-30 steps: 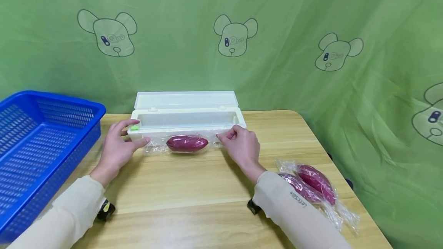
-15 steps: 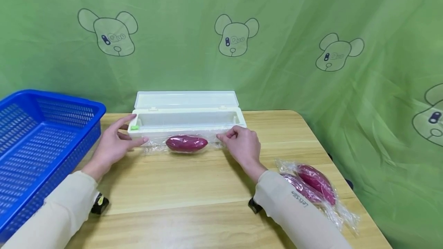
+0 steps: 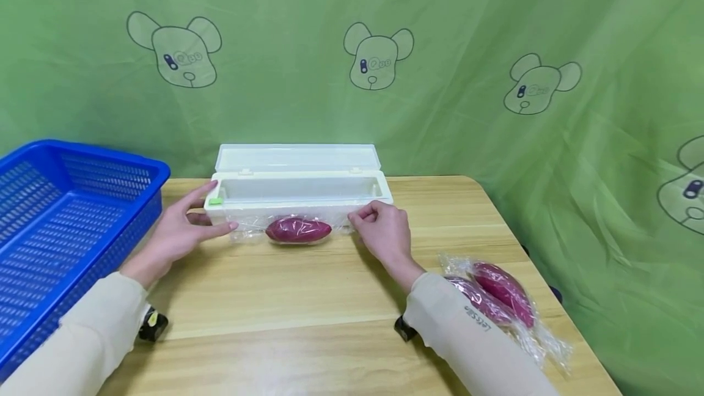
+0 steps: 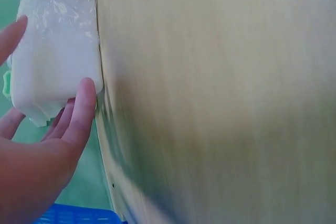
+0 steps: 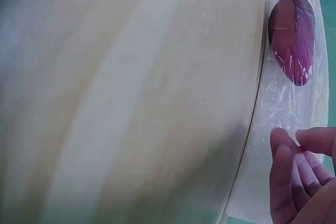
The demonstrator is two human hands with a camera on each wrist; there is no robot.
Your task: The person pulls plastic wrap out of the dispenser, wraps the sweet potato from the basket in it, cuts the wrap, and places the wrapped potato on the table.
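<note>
A long white cling film dispenser [image 3: 299, 200] stands at the table's back with its lid raised. Clear cling film [image 5: 283, 106] hangs over its front around a purple sweet potato [image 3: 298, 230]. At the dispenser's left end my left hand [image 3: 181, 228] grips the box, thumb at the front and fingers around the end. In the left wrist view, fingertips [image 4: 86, 85] touch its lower corner. My right hand [image 3: 385, 231] pinches the film's right side between thumb and forefinger, just right of the sweet potato. The pinched edge is mostly hidden by the fingers.
Two film-wrapped sweet potatoes [image 3: 503, 289] lie at the table's right, close to my right forearm. A blue plastic basket [image 3: 110, 237] stands on the left. Behind the wooden table [image 3: 286, 310] hangs a green curtain [image 3: 297, 78].
My left forefinger has drawn back from over the dispenser's top to its left corner, and the left wrist has moved lower and left. The right hand keeps its pinch almost unmoved.
</note>
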